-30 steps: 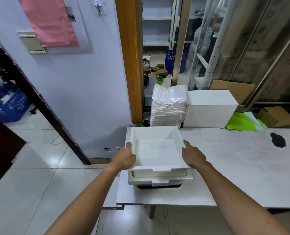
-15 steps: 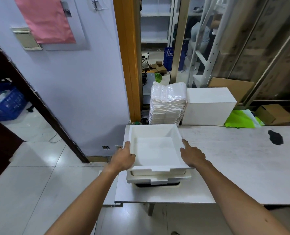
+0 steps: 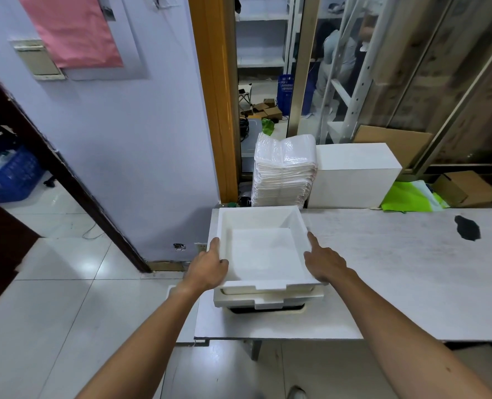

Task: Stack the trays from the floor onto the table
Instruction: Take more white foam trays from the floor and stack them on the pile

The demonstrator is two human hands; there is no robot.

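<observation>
Here, the top tray (image 3: 263,251) sits nested on the stack (image 3: 239,300) at the table (image 3: 397,283) edge. The left hand (image 3: 210,269) grips its rim, fingertips hidden beneath. The right hand (image 3: 325,263) lays its index finger straight along the opposite rim, other fingers unseen. Both hands stay placed as before.

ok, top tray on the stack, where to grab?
By the left and right rims of the top tray, one hand from each side: it is wide, and its rim juts out clear of the tray below. The left hand and right hand grip there.
</observation>
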